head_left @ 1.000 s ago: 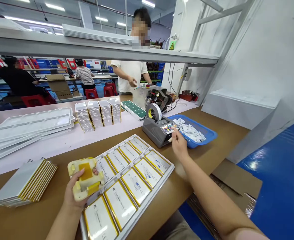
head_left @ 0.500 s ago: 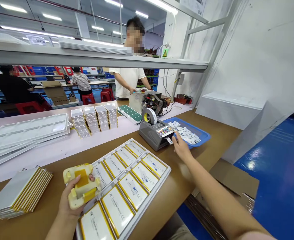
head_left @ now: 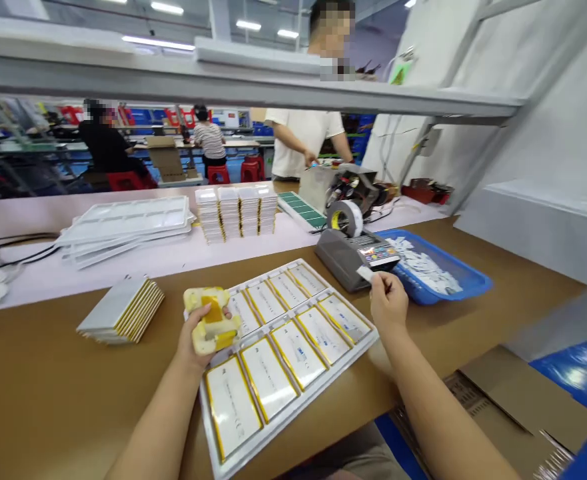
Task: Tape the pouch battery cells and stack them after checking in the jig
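Note:
My left hand (head_left: 193,341) is wrapped round a cream-coloured block-like fixture (head_left: 204,341) with amber tape on it, held over the left edge of a white tray. In the tray (head_left: 298,405) lie two rows of flat white battery packs (head_left: 269,370) with yellow edges; some at the right carry blue-printed marks. My right hand (head_left: 392,307) pinches a short white strip of tape (head_left: 366,273) between thumb and fingers. It is just in front of the grey tape dispenser (head_left: 337,255), which has a tape roll (head_left: 356,217) on top.
Right of the dispenser sits a blue basket (head_left: 479,283) of small white pieces. A battery stack (head_left: 116,307) lies at the left, with taller stacks (head_left: 238,217) and white trays (head_left: 128,220) behind. A co-worker (head_left: 293,143) stands across the table beneath a shelf beam (head_left: 253,93).
My right hand has drawn back from the dispenser's front with the white tape strip now in its fingers. My left hand still holds the fixture. The view has turned to the left.

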Action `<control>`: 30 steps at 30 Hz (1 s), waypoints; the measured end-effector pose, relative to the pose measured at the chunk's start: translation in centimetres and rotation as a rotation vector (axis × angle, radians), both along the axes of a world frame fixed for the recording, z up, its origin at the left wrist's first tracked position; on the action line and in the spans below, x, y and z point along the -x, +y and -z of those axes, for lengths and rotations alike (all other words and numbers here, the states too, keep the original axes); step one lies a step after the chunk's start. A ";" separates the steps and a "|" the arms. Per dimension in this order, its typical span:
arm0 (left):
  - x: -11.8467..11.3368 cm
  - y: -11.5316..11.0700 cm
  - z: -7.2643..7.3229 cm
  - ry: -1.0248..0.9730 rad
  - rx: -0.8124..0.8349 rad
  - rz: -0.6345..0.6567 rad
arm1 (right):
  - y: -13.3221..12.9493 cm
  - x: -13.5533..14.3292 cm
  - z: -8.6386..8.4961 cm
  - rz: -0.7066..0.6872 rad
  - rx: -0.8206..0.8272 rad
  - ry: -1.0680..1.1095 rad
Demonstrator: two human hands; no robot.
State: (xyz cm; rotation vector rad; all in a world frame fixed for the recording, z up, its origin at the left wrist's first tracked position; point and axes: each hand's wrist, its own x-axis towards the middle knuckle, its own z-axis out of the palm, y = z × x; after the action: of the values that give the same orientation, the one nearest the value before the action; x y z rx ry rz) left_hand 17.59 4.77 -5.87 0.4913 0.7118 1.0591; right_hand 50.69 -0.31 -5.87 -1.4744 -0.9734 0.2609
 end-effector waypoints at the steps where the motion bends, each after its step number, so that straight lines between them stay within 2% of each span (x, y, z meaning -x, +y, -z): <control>1: 0.0 0.0 0.2 -0.006 0.010 -0.013 | -0.6 1.7 -0.4 -0.172 0.036 -0.217; 3: 0.0 0.0 0.5 -0.016 0.026 -0.028 | -1.5 5.3 -1.4 -0.655 0.180 -0.576; 5: 0.0 0.0 0.7 -0.036 0.019 0.000 | -1.8 8.7 -2.1 -1.056 0.321 -0.818; 6: -0.1 -0.1 0.7 -0.048 0.011 0.022 | -1.7 10.1 -2.3 -1.183 0.369 -0.911; 8: -0.2 -0.1 0.6 -0.069 0.002 0.062 | -1.2 12.2 -2.4 -1.329 0.423 -1.052; 11: -0.2 -0.2 0.5 -0.084 0.011 0.066 | -0.2 13.6 -1.6 -1.378 0.497 -1.154; 14: -0.3 -0.1 0.5 -0.095 0.032 0.075 | 0.6 13.9 -0.4 -1.249 0.587 -1.132; 17: -0.3 0.0 0.6 -0.096 0.043 0.098 | 1.2 14.1 0.6 -1.080 0.652 -1.007; 21: -0.1 0.1 0.6 -0.068 0.015 0.079 | 2.1 14.1 0.8 -1.017 0.663 -0.880; 23: 0.0 0.1 0.6 -0.053 0.003 0.078 | 2.5 13.7 0.4 -1.072 0.646 -0.820; 26: 0.1 0.2 0.5 -0.046 0.005 0.088 | 2.7 12.7 -0.7 -1.226 0.560 -0.709; 28: 0.0 0.1 0.5 -0.049 -0.001 0.101 | 2.4 12.4 -1.5 -1.359 0.494 -0.753; 30: -0.2 0.1 0.5 -0.058 -0.020 0.103 | 1.8 12.7 -2.2 -1.446 0.512 -0.916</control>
State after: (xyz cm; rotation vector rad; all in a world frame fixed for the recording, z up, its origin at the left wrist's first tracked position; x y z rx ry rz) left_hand 17.75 4.84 -6.36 0.5076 0.6190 0.9809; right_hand 37.94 1.50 -3.70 -1.0029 -2.8029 0.9516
